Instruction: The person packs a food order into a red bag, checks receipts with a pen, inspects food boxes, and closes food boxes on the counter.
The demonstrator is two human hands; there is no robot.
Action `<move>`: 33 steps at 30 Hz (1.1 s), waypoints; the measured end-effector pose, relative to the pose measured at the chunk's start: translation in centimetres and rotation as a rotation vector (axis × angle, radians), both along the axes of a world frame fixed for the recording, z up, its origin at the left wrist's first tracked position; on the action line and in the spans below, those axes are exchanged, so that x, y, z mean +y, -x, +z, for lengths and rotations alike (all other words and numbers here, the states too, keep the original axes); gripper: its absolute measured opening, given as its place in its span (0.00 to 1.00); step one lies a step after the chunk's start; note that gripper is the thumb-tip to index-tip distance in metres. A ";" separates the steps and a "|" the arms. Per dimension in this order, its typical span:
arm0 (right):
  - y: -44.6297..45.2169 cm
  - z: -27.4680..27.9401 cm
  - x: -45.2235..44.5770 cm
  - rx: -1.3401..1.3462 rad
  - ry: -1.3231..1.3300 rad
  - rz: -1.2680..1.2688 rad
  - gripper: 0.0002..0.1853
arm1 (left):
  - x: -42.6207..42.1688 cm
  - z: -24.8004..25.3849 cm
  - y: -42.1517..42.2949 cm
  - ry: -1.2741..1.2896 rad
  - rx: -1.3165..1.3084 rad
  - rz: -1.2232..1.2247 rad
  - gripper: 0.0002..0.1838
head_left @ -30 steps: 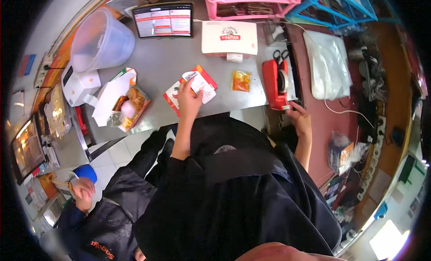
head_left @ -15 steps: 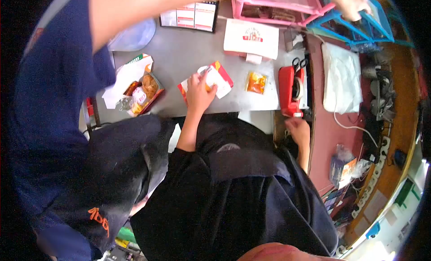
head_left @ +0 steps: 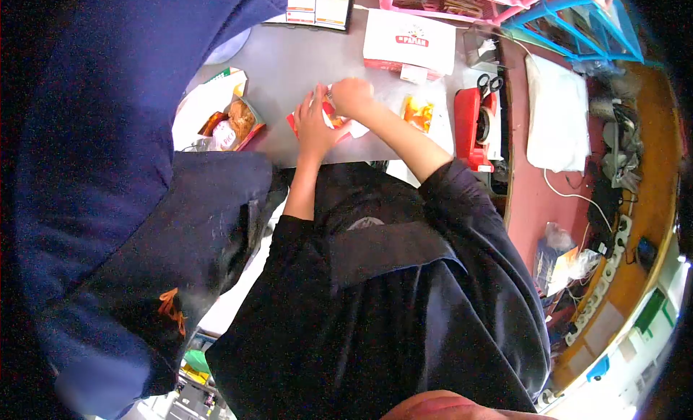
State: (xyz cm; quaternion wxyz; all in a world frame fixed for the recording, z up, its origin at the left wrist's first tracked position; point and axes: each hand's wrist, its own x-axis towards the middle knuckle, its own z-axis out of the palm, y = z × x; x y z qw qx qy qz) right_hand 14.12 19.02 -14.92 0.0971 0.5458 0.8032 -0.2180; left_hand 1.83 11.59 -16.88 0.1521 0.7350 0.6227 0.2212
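Note:
A small red-and-white cardboard food box (head_left: 336, 121) lies on the metal table between my hands. My left hand (head_left: 315, 129) is wrapped over its left side, fingers pressed on the top. Against the box's upper edge, my right hand (head_left: 353, 97) is curled into a fist; whatever its fingers hold is hidden. A clear packet of orange-yellow food (head_left: 418, 114) lies right of the box, close to my right forearm. Further right stands a red tape dispenser (head_left: 472, 131). On the left, an open box (head_left: 253, 135) holds fried chicken and a wrapped rice portion.
A white lidded box (head_left: 409, 41) and a calendar (head_left: 317, 5) stand at the back. Scissors (head_left: 490, 83) lie by the dispenser. Pink (head_left: 473, 2) and blue (head_left: 577, 30) racks occupy the back right. A co-worker's dark blue sleeve (head_left: 209, 37) crosses the left side.
My right hand has moved from beside the tape dispenser to the box under my left hand. The co-worker's sleeve has come further over the table, and their hand has nearly left view.

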 end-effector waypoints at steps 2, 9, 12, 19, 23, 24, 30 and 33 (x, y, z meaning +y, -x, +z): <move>0.4 0.7 1.1 -0.117 -0.033 0.027 0.32 | 0.0 -0.1 0.1 -0.007 0.012 -0.005 0.58; -9.1 -2.0 3.0 0.266 0.533 -0.176 0.30 | 0.0 -0.5 0.4 -0.142 -0.269 0.081 0.55; -9.9 -5.7 -0.8 0.779 0.556 -0.486 0.27 | -0.5 -1.4 2.8 -0.494 -0.301 0.520 0.44; -5.6 -4.8 -7.4 0.806 -0.171 -0.680 0.26 | -1.2 -5.9 13.4 -0.096 -1.426 1.371 0.31; -1.2 -2.0 -10.7 0.383 -0.475 -0.067 0.39 | -0.5 -8.7 17.7 -0.028 -1.621 1.235 0.26; -0.7 -2.7 -9.9 0.371 -0.454 -0.077 0.41 | -0.5 -9.5 18.3 -0.019 -1.654 1.187 0.24; 3.2 -3.8 0.5 0.158 -0.486 -0.055 0.52 | -5.5 -6.0 16.3 -0.083 -1.310 1.227 0.50; 3.2 -0.1 1.3 0.215 -0.436 0.025 0.55 | -8.7 -3.0 12.3 -0.020 -1.203 1.166 0.50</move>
